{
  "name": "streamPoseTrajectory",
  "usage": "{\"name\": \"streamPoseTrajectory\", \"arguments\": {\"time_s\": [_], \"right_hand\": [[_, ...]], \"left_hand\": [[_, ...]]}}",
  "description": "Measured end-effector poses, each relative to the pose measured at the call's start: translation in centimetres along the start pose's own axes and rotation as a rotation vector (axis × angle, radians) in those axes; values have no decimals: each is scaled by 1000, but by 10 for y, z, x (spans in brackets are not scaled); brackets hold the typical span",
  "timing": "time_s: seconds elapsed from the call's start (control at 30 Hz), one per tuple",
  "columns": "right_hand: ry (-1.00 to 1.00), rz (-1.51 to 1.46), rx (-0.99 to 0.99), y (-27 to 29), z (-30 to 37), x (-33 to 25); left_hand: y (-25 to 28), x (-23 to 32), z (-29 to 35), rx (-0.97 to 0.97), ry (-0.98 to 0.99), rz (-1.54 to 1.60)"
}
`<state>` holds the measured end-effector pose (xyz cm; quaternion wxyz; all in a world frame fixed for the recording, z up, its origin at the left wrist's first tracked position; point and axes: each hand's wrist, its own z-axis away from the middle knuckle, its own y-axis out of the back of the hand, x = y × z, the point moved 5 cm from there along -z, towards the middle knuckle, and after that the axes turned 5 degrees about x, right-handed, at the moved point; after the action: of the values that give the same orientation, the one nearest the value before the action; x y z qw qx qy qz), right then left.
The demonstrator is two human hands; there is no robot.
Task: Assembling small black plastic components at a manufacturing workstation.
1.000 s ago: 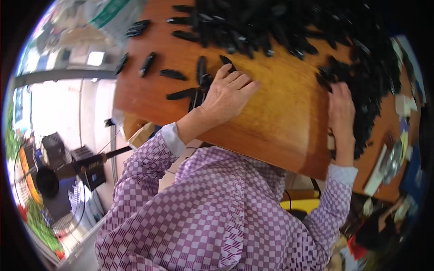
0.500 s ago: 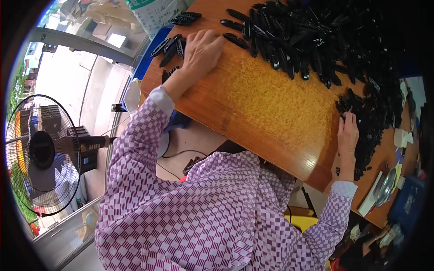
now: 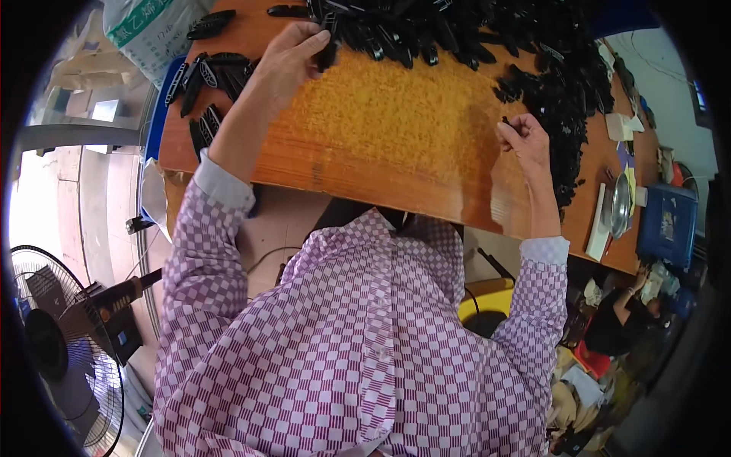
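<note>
Near the far left of the wooden table (image 3: 289, 164), my left hand (image 3: 276, 72) is closed with thumb and forefinger on a long, glossy black plastic piece (image 3: 328, 52). Behind that hand, a heap of similar long black pieces (image 3: 457, 34) spreads along the table's far side. My right hand (image 3: 527, 143) is raised at the right, its thumb and forefinger pinching a tiny black part (image 3: 507, 121). Just beyond it lies a pile of small black parts (image 3: 560, 99). Several long pieces with pale outlined openings (image 3: 207, 75) lie left of my left arm.
A standing fan (image 3: 57, 343) is at the lower left. Behind the table's left corner stands a white and green sack (image 3: 148, 34). A metal dish (image 3: 620, 206) sits at the right edge, near a blue bin (image 3: 668, 226). Another person (image 3: 620, 324) is at the lower right.
My left hand has moved to the far heap and taken hold of a long black piece. My right hand has lifted off the small-parts pile with a tiny part. The whole view has swung right.
</note>
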<state>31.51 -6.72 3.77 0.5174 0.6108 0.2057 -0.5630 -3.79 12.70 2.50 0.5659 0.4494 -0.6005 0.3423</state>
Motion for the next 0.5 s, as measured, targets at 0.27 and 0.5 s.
{"name": "streamPoseTrajectory", "arguments": {"time_s": [0.27, 0.5], "right_hand": [[-109, -380, -26, -24, 57, -29], [-172, -612, -41, -48, 84, -23]], "left_hand": [[-95, 14, 74, -173, 453, 730], [-158, 14, 111, -197, 704, 1043]]}}
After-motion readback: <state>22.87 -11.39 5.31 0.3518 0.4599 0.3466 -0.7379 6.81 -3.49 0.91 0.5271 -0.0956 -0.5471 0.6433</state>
